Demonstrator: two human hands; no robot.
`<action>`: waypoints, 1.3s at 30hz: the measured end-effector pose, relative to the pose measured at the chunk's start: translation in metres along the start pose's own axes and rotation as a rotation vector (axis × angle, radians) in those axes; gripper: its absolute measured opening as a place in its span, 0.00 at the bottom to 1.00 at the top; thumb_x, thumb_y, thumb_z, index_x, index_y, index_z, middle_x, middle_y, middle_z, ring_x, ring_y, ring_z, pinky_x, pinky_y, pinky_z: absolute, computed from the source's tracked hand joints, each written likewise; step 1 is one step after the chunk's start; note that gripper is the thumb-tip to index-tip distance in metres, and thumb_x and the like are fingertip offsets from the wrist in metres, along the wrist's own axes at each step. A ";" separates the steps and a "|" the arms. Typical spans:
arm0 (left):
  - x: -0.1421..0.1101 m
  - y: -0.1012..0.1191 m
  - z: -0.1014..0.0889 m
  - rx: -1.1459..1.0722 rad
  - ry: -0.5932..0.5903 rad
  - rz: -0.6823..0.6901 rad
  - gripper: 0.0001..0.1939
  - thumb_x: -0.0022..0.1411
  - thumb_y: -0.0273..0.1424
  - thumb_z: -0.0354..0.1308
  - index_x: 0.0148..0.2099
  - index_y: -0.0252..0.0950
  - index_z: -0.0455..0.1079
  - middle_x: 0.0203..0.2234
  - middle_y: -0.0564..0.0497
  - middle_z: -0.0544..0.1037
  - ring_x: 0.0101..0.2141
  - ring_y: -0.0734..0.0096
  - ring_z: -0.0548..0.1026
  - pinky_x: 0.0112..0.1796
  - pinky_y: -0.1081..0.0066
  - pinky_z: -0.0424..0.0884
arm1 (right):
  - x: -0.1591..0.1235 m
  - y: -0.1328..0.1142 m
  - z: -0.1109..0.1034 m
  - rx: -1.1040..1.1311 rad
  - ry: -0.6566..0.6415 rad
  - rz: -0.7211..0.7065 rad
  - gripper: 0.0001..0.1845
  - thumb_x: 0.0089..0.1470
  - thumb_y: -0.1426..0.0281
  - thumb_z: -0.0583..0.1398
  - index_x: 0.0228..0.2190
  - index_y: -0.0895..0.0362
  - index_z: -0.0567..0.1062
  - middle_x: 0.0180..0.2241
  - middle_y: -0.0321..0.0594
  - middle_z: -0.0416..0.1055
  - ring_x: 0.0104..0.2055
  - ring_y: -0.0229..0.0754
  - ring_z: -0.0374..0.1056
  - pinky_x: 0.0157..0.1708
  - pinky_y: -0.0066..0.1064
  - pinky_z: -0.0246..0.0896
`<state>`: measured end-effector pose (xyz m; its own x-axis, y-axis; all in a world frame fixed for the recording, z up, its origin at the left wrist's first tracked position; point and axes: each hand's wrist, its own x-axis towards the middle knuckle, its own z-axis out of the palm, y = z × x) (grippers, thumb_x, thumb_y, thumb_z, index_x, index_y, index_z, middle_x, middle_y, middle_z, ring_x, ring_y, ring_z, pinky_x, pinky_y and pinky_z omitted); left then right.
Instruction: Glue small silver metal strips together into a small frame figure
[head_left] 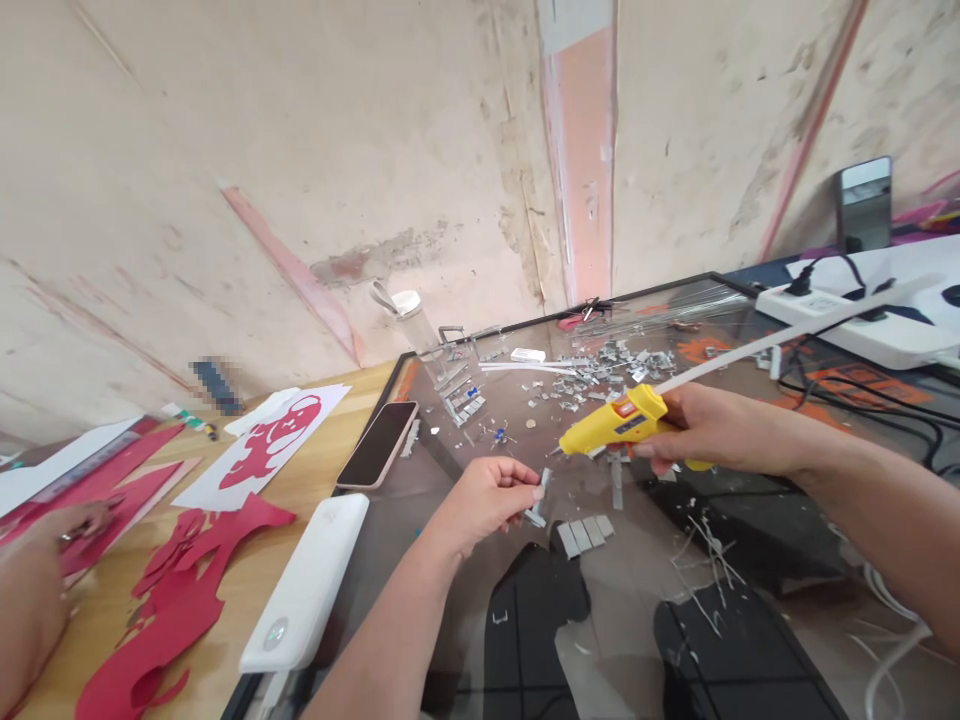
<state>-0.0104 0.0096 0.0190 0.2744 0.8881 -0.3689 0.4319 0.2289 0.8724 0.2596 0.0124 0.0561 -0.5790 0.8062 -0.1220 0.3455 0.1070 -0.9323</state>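
My right hand (pixel 686 430) is wrapped round a yellow hot glue gun (pixel 611 422), with a long white glue stick (pixel 757 345) sticking out of its back end. The nozzle points left, toward my left hand (pixel 495 500). Between thumb and fingertips, that hand pinches a small grey strip piece (pixel 541 495), apart from the nozzle. Just right of it, a flat panel of joined grey strips (pixel 585 536) lies on the dark glass tabletop (pixel 615 620). Behind the glue gun, many silvery grey bits (pixel 615 365) are scattered.
A white power bank (pixel 307 585) and a phone (pixel 377 445) lie at left. A clear bottle (pixel 420 330) stands at the back. A white power strip (pixel 855 320) with black cables is at right. Another person's hand (pixel 86 525) rests on red sheets beside red cut-outs (pixel 172 620).
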 end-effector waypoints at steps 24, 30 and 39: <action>-0.001 0.002 0.002 0.002 -0.027 -0.001 0.09 0.49 0.30 0.61 0.34 0.32 0.70 0.17 0.57 0.69 0.17 0.82 0.64 0.18 0.80 0.58 | 0.002 -0.005 0.005 -0.224 -0.011 -0.061 0.19 0.51 0.57 0.59 0.40 0.56 0.76 0.36 0.37 0.76 0.39 0.46 0.70 0.39 0.32 0.63; -0.002 0.002 0.002 -0.010 -0.041 -0.003 0.10 0.49 0.30 0.62 0.34 0.32 0.70 0.17 0.57 0.68 0.17 0.82 0.64 0.18 0.80 0.58 | 0.002 -0.008 0.006 -0.244 0.008 -0.064 0.18 0.50 0.59 0.59 0.39 0.56 0.77 0.34 0.36 0.76 0.38 0.46 0.70 0.38 0.32 0.63; -0.003 0.001 0.002 -0.022 -0.057 0.003 0.11 0.47 0.30 0.63 0.34 0.31 0.70 0.17 0.57 0.68 0.17 0.82 0.63 0.18 0.79 0.57 | 0.000 -0.007 0.005 -0.258 0.017 -0.070 0.16 0.50 0.60 0.59 0.38 0.55 0.77 0.34 0.35 0.76 0.36 0.45 0.70 0.35 0.31 0.63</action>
<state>-0.0092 0.0069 0.0202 0.3243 0.8648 -0.3832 0.4123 0.2353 0.8801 0.2537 0.0087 0.0606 -0.5967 0.8007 -0.0523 0.4829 0.3063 -0.8204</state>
